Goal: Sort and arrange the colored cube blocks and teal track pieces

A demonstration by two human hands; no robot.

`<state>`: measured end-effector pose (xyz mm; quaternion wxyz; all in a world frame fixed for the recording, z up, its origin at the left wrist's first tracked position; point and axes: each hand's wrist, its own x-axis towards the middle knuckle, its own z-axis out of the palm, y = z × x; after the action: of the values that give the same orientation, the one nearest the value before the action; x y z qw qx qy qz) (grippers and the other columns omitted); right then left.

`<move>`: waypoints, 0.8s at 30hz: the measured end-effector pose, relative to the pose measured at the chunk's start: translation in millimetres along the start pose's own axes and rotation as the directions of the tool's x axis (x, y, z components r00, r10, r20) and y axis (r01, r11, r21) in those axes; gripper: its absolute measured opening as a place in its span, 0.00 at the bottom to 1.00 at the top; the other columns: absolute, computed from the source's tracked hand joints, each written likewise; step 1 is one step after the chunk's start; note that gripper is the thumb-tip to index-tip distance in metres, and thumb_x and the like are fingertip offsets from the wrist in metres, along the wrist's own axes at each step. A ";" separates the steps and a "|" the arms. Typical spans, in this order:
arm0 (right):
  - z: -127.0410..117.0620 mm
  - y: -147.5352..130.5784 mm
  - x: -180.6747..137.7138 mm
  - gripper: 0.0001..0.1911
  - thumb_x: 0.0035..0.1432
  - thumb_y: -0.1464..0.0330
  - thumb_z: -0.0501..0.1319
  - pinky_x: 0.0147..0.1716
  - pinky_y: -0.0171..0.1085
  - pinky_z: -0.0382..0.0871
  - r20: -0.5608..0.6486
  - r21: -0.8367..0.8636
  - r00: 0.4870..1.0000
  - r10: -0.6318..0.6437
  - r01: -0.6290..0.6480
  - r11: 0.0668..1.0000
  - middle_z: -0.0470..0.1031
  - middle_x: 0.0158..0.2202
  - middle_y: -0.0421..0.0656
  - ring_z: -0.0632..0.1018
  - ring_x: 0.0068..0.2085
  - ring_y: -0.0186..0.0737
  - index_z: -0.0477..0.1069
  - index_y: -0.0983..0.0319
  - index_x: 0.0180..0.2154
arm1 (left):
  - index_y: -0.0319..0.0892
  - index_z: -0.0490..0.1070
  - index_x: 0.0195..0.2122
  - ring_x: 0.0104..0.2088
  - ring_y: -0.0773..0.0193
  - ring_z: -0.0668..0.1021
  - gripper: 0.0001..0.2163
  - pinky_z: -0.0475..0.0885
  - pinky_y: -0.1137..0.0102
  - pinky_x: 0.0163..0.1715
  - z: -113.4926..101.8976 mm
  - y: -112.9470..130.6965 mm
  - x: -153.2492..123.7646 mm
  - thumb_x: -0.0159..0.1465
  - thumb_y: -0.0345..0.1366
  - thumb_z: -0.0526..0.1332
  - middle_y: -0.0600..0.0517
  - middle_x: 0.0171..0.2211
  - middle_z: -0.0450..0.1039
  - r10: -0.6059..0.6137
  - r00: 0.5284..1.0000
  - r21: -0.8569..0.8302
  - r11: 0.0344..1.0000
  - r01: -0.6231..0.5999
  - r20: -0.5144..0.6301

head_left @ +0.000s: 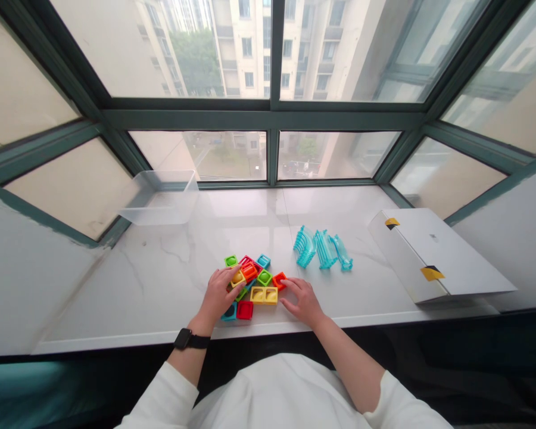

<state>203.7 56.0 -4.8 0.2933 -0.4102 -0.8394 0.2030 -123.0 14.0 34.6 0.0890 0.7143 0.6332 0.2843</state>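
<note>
Left hand (217,296) pinching yellow block (237,277) atop block cluster; right hand (302,300) open, fingertips steadying double yellow block (264,294) on tabletop (161,280).

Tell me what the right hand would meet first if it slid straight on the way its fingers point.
Probably the yellow double block: the right hand points left at it, fingertips almost touching.

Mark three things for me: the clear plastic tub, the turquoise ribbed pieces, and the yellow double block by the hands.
Clear plastic tub (161,199): head view, on its front wall.
Turquoise ribbed pieces (321,247): head view, on the middle piece.
Yellow double block (264,295): head view, on its top face between the two recesses.
</note>
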 end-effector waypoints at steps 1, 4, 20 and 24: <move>0.4 0.2 -0.1 0.29 0.61 0.62 0.69 0.57 0.52 0.71 -0.004 -0.001 1.000 0.000 0.000 1.000 0.77 0.58 0.49 0.77 0.57 0.54 0.71 0.51 0.63 | 0.49 0.68 0.67 0.60 0.49 0.76 0.23 0.65 0.47 0.66 -2.0 0.4 1.9 0.73 0.46 0.59 0.45 0.59 0.77 0.005 1.000 0.005 1.000 -0.005 0.024; 0.9 0.3 -0.5 0.28 0.61 0.63 0.68 0.57 0.52 0.72 -0.010 0.002 1.000 0.002 -0.002 1.000 0.77 0.58 0.49 0.77 0.57 0.54 0.71 0.51 0.63 | 0.52 0.68 0.68 0.59 0.48 0.75 0.22 0.67 0.47 0.64 -4.0 6.8 5.3 0.74 0.44 0.57 0.45 0.59 0.74 -0.010 0.999 0.029 1.000 0.008 0.048; -2.4 -5.3 -1.4 0.18 0.65 0.65 0.64 0.58 0.52 0.73 -0.057 0.061 0.998 0.019 -0.016 0.998 0.76 0.54 0.49 0.77 0.55 0.52 0.76 0.54 0.56 | 0.53 0.49 0.76 0.73 0.50 0.63 0.28 0.55 0.43 0.73 22.1 46.0 -3.2 0.76 0.41 0.53 0.46 0.73 0.60 -0.027 1.000 -0.043 0.999 0.027 0.005; -1.6 -3.0 -3.0 0.09 0.66 0.65 0.63 0.57 0.52 0.75 -0.119 0.099 0.991 0.061 -0.049 0.994 0.74 0.51 0.49 0.77 0.54 0.52 0.79 0.55 0.47 | 0.52 0.55 0.74 0.73 0.50 0.63 0.27 0.54 0.45 0.74 25.0 50.5 -1.5 0.75 0.41 0.55 0.46 0.74 0.59 0.023 0.999 -0.027 0.999 -0.022 0.039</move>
<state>204.5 52.0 -2.9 0.3576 -0.4302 -0.7975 0.2259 -66.9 9.2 38.2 0.1077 0.7256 0.6193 0.2798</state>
